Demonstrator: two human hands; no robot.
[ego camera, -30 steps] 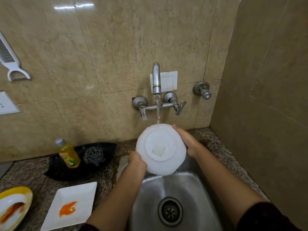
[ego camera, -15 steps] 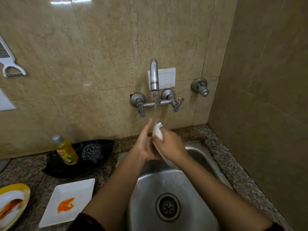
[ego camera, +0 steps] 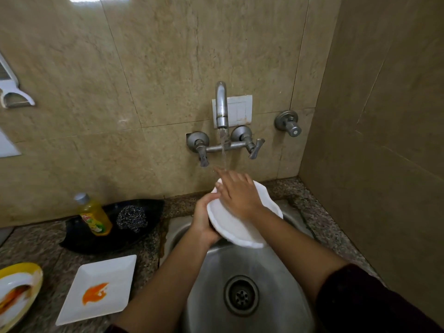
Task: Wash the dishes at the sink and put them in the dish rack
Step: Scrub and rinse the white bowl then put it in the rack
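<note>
A round white plate (ego camera: 236, 228) is held tilted over the steel sink (ego camera: 242, 265), under the running tap (ego camera: 221, 109). My left hand (ego camera: 204, 218) grips its left rim from below. My right hand (ego camera: 236, 192) lies flat on the plate's upper face, fingers straight, with the water stream hitting the fingertips. A white square plate (ego camera: 101, 287) with an orange stain and a yellow-rimmed dirty plate (ego camera: 16, 292) lie on the counter at the left. No dish rack is in view.
A black tray (ego camera: 79, 236) at the back left holds a yellow soap bottle (ego camera: 95, 216) and a steel scrubber (ego camera: 131, 218). The sink drain (ego camera: 241, 295) is uncovered. A tiled wall closes the right side; a peeler (ego camera: 12, 90) hangs at the left wall.
The plate turned from facing me to edge-on, then to tilted flat. My right hand moved from its right rim onto its upper face; my left hand shifted to the left rim.
</note>
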